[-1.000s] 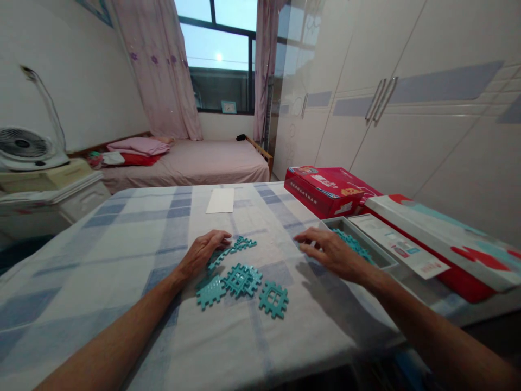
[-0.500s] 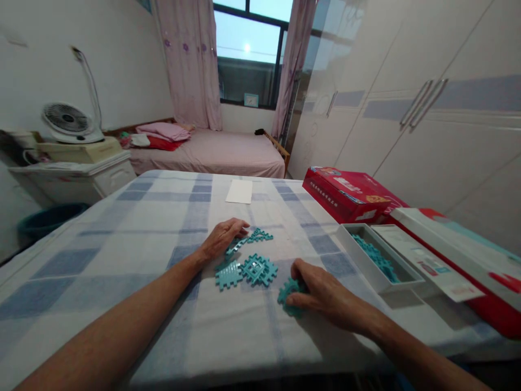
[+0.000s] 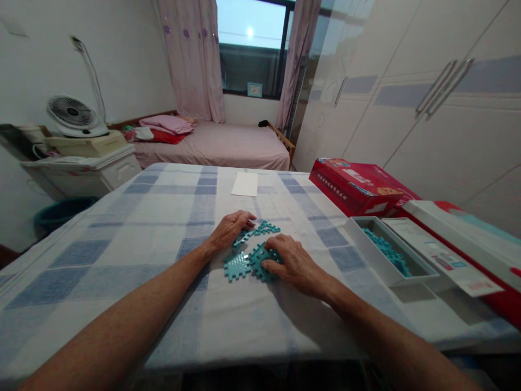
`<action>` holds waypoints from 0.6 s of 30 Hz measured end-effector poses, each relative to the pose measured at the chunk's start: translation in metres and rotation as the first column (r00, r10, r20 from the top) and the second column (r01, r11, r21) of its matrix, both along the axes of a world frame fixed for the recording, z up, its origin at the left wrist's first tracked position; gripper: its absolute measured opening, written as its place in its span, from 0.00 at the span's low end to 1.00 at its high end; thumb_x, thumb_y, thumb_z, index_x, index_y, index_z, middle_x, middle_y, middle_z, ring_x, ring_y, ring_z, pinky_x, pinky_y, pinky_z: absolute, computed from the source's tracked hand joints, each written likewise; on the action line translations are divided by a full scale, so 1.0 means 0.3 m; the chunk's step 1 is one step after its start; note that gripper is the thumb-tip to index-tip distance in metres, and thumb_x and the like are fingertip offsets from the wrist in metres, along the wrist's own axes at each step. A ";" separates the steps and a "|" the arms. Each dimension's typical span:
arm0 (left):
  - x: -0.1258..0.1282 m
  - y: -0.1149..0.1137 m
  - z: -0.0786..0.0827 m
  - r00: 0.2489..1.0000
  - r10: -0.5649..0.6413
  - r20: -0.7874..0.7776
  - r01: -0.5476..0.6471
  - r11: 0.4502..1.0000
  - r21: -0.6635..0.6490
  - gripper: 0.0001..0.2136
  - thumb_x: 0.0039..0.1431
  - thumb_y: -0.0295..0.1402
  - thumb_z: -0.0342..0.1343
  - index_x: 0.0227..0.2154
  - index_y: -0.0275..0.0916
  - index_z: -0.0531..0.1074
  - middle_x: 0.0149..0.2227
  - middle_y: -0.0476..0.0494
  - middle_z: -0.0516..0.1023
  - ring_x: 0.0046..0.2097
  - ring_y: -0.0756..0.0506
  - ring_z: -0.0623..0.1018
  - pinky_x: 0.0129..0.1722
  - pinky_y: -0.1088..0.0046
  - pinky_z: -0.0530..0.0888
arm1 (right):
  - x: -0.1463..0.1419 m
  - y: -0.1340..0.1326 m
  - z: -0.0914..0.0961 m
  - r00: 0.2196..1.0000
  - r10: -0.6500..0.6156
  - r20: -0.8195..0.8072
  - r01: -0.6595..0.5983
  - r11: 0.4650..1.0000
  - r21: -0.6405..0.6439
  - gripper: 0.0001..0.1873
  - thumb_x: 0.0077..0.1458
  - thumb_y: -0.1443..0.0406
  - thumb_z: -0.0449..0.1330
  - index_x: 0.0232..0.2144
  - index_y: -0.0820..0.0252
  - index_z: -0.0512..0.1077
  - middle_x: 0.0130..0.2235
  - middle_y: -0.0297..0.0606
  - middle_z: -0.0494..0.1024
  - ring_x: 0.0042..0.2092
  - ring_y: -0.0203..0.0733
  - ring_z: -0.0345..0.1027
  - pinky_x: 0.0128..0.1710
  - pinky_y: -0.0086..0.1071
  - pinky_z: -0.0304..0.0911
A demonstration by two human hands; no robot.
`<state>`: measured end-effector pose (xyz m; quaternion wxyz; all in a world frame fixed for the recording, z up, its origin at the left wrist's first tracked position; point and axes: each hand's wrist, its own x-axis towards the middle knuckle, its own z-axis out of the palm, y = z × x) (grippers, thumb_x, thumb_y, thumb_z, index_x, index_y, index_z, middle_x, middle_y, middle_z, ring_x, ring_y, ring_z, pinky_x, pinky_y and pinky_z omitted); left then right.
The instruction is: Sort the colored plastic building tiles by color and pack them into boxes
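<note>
Several teal plastic grid pieces with toothed edges lie in a cluster in the middle of the checked tablecloth [image 3: 122, 244]. My left hand [image 3: 228, 229] rests on the far side of the cluster, fingers curled on a tilted teal piece [image 3: 243, 239]. Another teal piece [image 3: 266, 227] lies just beyond it. My right hand [image 3: 292, 264] covers a teal piece [image 3: 260, 259] and presses it against the cluster. Beside it a lighter teal piece [image 3: 237, 267] lies flat and untouched.
At the right, an open white tray [image 3: 366, 251] holds more teal pieces [image 3: 387, 253]. A printed leaflet [image 3: 439, 255], a red box [image 3: 358, 184] and a long box lid [image 3: 468, 231] lie around it. A white paper [image 3: 245, 183] sits at the far edge.
My right hand left the tray, took the teal piece lying apart at the lower right and slid it left into the cluster. My left hand stayed on its piece.
</note>
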<state>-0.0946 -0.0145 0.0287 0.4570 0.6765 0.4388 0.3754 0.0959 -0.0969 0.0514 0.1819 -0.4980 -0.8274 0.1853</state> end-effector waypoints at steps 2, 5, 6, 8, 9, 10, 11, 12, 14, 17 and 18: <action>-0.001 0.001 -0.001 1.000 0.001 -0.001 -0.001 1.000 0.006 0.27 0.56 0.55 0.43 0.39 0.36 0.73 0.37 0.38 0.79 0.39 0.42 0.78 0.43 0.63 0.73 | 0.007 -0.008 0.000 0.999 0.005 -0.045 -0.004 1.000 0.010 0.14 0.52 0.67 0.58 0.43 0.59 0.67 0.42 0.40 0.68 0.44 0.42 0.61 0.47 0.38 0.57; -0.005 0.001 -0.004 1.000 -0.015 -0.003 0.015 1.000 0.019 0.26 0.56 0.54 0.44 0.39 0.37 0.74 0.37 0.38 0.79 0.39 0.41 0.78 0.43 0.64 0.73 | 0.010 -0.017 -0.001 0.994 0.002 -0.107 0.003 0.999 0.051 0.17 0.49 0.70 0.58 0.43 0.59 0.64 0.42 0.40 0.66 0.44 0.42 0.60 0.47 0.37 0.58; -0.007 0.001 -0.005 1.000 -0.022 -0.005 0.022 1.000 0.021 0.26 0.56 0.54 0.44 0.39 0.37 0.73 0.37 0.38 0.79 0.39 0.41 0.79 0.43 0.64 0.73 | 0.007 -0.018 -0.005 0.991 0.002 -0.131 0.007 0.998 0.065 0.18 0.48 0.70 0.58 0.43 0.59 0.63 0.42 0.40 0.66 0.45 0.43 0.59 0.47 0.38 0.58; -0.009 0.000 -0.003 0.999 -0.031 -0.020 0.032 0.999 0.022 0.26 0.57 0.54 0.43 0.40 0.37 0.73 0.38 0.37 0.79 0.40 0.41 0.79 0.44 0.64 0.73 | -0.003 -0.019 -0.017 0.982 0.014 -0.186 0.001 0.997 0.083 0.18 0.46 0.72 0.58 0.42 0.58 0.63 0.43 0.40 0.66 0.47 0.43 0.58 0.48 0.38 0.58; -0.010 -0.002 -0.001 0.999 -0.031 -0.031 0.032 0.999 0.023 0.26 0.57 0.54 0.42 0.41 0.36 0.73 0.38 0.37 0.79 0.41 0.40 0.78 0.45 0.63 0.72 | -0.010 -0.019 -0.023 0.976 0.016 -0.215 0.002 0.997 0.082 0.18 0.45 0.73 0.58 0.41 0.58 0.64 0.43 0.39 0.66 0.47 0.43 0.58 0.49 0.38 0.58; -0.009 -0.003 0.002 0.999 -0.027 -0.043 0.028 0.999 0.023 0.27 0.57 0.54 0.42 0.40 0.36 0.73 0.38 0.36 0.79 0.42 0.40 0.78 0.45 0.62 0.72 | -0.017 -0.019 -0.027 0.969 0.009 -0.246 0.008 0.998 0.067 0.19 0.44 0.73 0.58 0.40 0.58 0.64 0.43 0.39 0.66 0.47 0.42 0.58 0.49 0.37 0.58; -0.009 -0.005 0.006 0.998 -0.024 -0.055 0.025 0.999 0.022 0.27 0.57 0.55 0.41 0.40 0.36 0.73 0.39 0.36 0.79 0.42 0.39 0.78 0.45 0.62 0.72 | -0.022 -0.018 -0.028 0.960 -0.016 -0.278 0.028 0.999 0.038 0.18 0.42 0.74 0.58 0.39 0.58 0.66 0.42 0.38 0.67 0.46 0.41 0.59 0.48 0.37 0.58; -0.008 -0.007 0.010 0.998 -0.022 -0.067 0.023 1.000 0.019 0.28 0.56 0.55 0.41 0.40 0.36 0.73 0.39 0.35 0.79 0.43 0.39 0.78 0.45 0.62 0.72 | -0.022 -0.018 -0.024 0.948 -0.055 -0.314 0.057 0.998 -0.004 0.17 0.41 0.75 0.58 0.37 0.59 0.67 0.41 0.37 0.67 0.45 0.40 0.60 0.47 0.36 0.59; -0.005 -0.010 0.015 0.996 -0.016 -0.085 0.016 1.000 0.006 0.28 0.56 0.56 0.41 0.41 0.37 0.72 0.40 0.35 0.79 0.43 0.39 0.78 0.46 0.62 0.72 | -0.001 -0.018 0.000 0.904 -0.145 -0.403 0.116 0.989 -0.096 0.15 0.41 0.75 0.58 0.35 0.59 0.69 0.38 0.35 0.69 0.41 0.38 0.62 0.44 0.33 0.60; -0.004 -0.012 0.016 0.996 0.002 -0.086 -0.004 1.000 -0.020 0.29 0.55 0.58 0.41 0.41 0.37 0.72 0.40 0.34 0.79 0.43 0.39 0.78 0.45 0.63 0.72 | 0.113 -0.017 0.063 0.797 -0.237 -0.556 0.178 0.971 -0.158 0.13 0.43 0.71 0.58 0.36 0.60 0.69 0.37 0.34 0.71 0.37 0.35 0.64 0.37 0.30 0.62; -0.005 -0.011 0.014 0.997 0.010 -0.081 -0.012 1.000 -0.026 0.30 0.54 0.58 0.42 0.41 0.37 0.72 0.40 0.34 0.79 0.43 0.39 0.78 0.45 0.63 0.73 | 0.175 -0.015 0.087 0.755 -0.264 -0.600 0.213 0.965 -0.156 0.13 0.44 0.70 0.58 0.37 0.60 0.69 0.37 0.34 0.71 0.36 0.35 0.65 0.36 0.30 0.62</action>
